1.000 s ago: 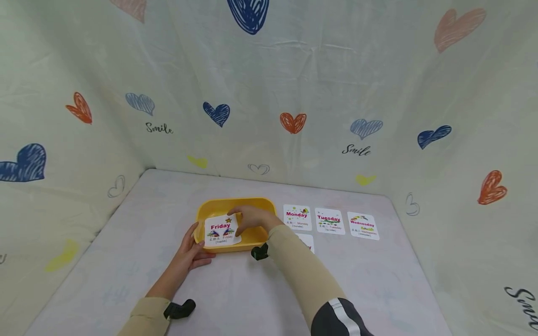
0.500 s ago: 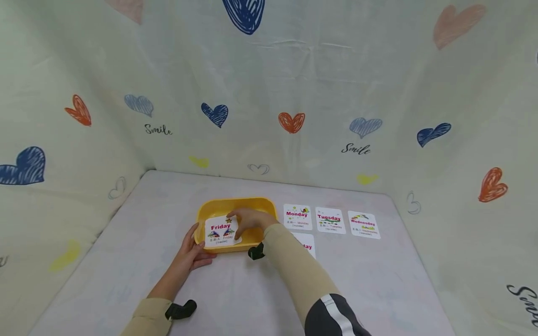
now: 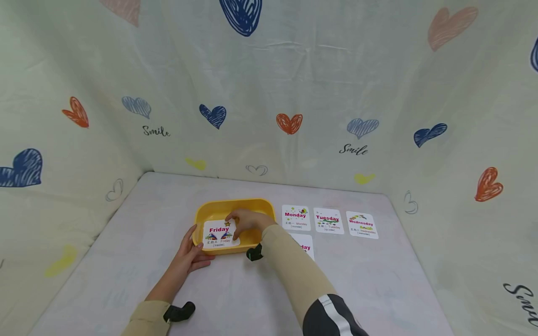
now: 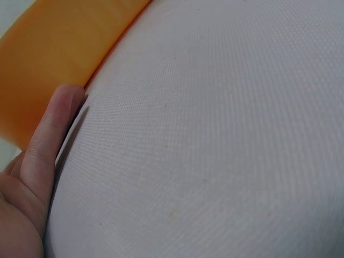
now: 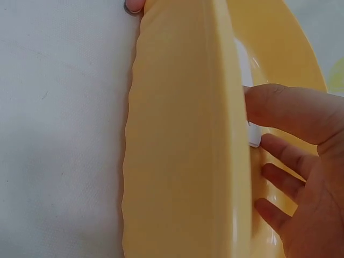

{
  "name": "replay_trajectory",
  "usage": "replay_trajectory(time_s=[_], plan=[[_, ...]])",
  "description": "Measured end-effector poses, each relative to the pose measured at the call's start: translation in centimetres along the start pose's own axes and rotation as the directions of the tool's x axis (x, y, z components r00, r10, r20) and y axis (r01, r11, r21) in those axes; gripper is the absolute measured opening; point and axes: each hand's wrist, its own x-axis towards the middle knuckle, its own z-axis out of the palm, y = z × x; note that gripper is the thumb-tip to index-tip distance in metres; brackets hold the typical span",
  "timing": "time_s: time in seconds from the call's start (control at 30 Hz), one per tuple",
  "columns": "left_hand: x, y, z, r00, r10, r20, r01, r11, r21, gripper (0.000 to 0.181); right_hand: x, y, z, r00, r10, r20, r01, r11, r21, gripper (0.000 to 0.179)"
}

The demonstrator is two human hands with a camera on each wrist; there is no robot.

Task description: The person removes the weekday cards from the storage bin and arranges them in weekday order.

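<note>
In the head view, a yellow tray [image 3: 262,204] stands left of middle on the white table. My left hand [image 3: 185,254] grips its near left corner; the left wrist view has a finger [image 4: 51,126] along the tray's outer wall. My right hand [image 3: 248,221] reaches into the tray and pinches a white Friday card [image 3: 216,235] at its right side, thumb and forefinger spread along the edge. From the right wrist, the tray wall hides most of the card [image 5: 252,134], while the other fingers are spread over the tray floor.
Right of the tray, Monday [image 3: 296,223], Tuesday [image 3: 329,226] and Wednesday [image 3: 362,230] cards lie in a row. Below Monday lies another card [image 3: 305,245], partly covered by the right sleeve. A heart-printed cloth [image 3: 311,140] rises behind the table.
The Friday card's upper edge has dropped slightly inside the tray, with my right fingertips following it. My left hand keeps its place at the corner.
</note>
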Motion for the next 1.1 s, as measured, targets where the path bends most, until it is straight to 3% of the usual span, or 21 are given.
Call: replay_trajectory(time_s=[0.37,0.83,1.1], plan=[[-0.2,0.3,0.1,1.000,-0.017,-0.007,0.017,1.000,0.011,0.067,-0.2,-0.4,-0.3,0.999,-0.034,-0.028,0.036,0.998,0.059,0.051],[-0.1,0.5,0.3,1.000,-0.018,-0.018,0.019,0.999,0.036,0.068,-0.1,-0.2,-0.8,0.985,-0.071,-0.156,0.089,0.990,0.106,0.033],[0.0,0.4,0.2,0.999,-0.032,-0.011,0.032,0.999,0.025,0.069,-0.4,-0.4,-1.2,0.987,-0.071,-0.142,0.096,0.980,0.174,0.033]])
